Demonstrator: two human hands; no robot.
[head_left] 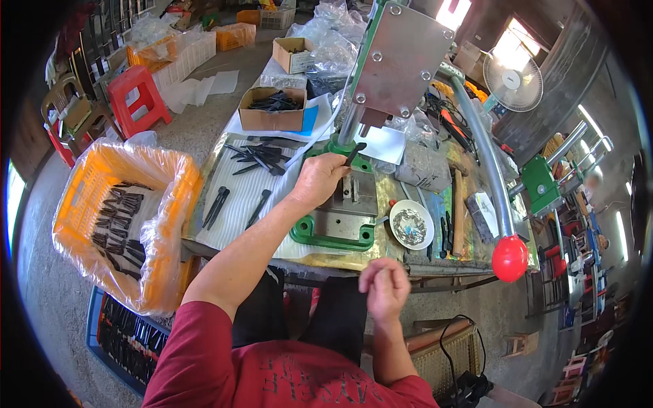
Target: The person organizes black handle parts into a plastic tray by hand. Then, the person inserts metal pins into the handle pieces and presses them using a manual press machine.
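Observation:
My left hand [318,179] is closed on a slim black knife-handle-like piece [355,154], tilted upward under the ram of a green press. Below that hand is the steel fixture [349,192] on the press's green base [331,238]. Curled fingers close my right hand [386,289] in front of the table edge; whatever they pinch, if anything, is too small to make out. To the right of the base sits a white bowl [411,225] of small metal bits. More black pieces [257,158] lie on white foam sheeting left of the press.
The press lever ends in a red ball knob [509,258] at the right. A plastic-lined orange crate [75,221] with black pieces stands left. Behind are a cardboard box [272,121] of black parts and a fan [513,80]. A hammer [459,214] lies beyond the bowl.

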